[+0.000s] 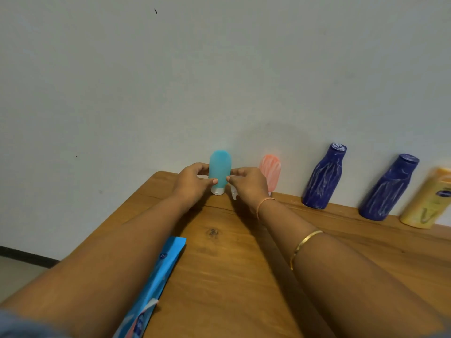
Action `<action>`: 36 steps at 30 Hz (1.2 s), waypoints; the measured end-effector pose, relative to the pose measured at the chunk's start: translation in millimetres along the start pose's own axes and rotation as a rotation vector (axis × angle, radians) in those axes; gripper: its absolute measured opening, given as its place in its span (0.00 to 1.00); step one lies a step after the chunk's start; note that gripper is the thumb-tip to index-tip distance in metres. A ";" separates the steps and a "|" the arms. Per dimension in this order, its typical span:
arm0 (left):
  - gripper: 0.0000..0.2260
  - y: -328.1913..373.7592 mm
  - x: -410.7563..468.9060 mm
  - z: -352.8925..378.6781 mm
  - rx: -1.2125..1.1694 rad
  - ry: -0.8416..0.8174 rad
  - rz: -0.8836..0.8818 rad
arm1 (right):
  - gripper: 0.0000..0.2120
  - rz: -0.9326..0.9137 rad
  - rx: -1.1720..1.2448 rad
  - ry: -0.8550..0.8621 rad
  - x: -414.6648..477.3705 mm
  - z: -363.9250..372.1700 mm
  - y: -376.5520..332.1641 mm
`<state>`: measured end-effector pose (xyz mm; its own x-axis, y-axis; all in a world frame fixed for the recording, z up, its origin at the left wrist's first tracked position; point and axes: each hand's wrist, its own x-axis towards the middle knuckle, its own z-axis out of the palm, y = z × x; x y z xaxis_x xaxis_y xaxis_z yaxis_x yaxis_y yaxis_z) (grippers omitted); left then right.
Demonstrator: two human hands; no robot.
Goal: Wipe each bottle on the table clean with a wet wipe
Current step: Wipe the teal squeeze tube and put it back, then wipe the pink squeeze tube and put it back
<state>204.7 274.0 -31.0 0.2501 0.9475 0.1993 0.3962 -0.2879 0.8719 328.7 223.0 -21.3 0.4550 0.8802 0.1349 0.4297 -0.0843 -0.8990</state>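
Both hands pinch the teal soft-plastic tube bottle, standing cap-down at the wooden table's far edge: left hand steadies, right hand apparently holds a white wipe. Wipe top-down, gripping firmly.

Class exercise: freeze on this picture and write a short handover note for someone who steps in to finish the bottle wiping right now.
Left hand: grip on the teal bottle, which stands cap-down near the table's far corner.
Right hand: thumb and fingers at the bottle's other side, with a bit of white, probably the wet wipe, under the palm.
Along the wall to the right: pink bottle, two dark blue bottles, yellow bottle.
Blue wipe pack lies near the table's front left edge.
Done: teal bottle looks clean.
Left: pink and blue bottles show white streaks; yellow one unclear.
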 end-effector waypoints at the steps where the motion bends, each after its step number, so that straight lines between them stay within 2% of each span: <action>1: 0.17 -0.2 -0.5 -0.3 0.005 -0.002 0.003 | 0.16 0.000 0.003 -0.002 0.4 0.1 0.4; 17: 0.24 1.4 -3.8 2.3 0.051 0.005 0.024 | 0.18 -0.005 -0.030 0.016 -1.7 -1.8 0.7; 22: 0.29 7.2 -2.9 1.3 0.067 0.035 -0.016 | 0.18 -0.013 -0.086 0.024 -13.4 -7.7 -1.6; 25: 0.31 15.4 -7.3 1.0 0.094 0.108 -0.047 | 0.18 -0.024 -0.119 -0.003 -28.2 -14.1 -4.1; 28: 0.29 25.0 -25.6 3.8 0.113 0.239 -0.007 | 0.17 -0.046 -0.150 -0.022 -47.1 -23.7 -6.0; 31: 0.25 35.4 -54.9 11.3 0.119 0.327 0.117 | 0.16 -0.047 -0.145 -0.020 -65.6 -36.3 -6.6; 34: 0.21 46.6 -80.4 23.8 0.051 0.277 0.203 | 0.16 -0.032 -0.113 -0.004 -83.3 -53.6 -4.0; 36: 0.19 52.3 -90.2 35.7 0.025 0.178 0.171 | 0.16 -0.020 -0.108 0.018 -91.5 -66.1 -1.1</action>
<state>234.4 168.5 -19.4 0.1571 0.8935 0.4207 0.3838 -0.4477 0.8076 338.1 111.7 -5.1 0.4592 0.8737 0.1605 0.5198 -0.1178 -0.8461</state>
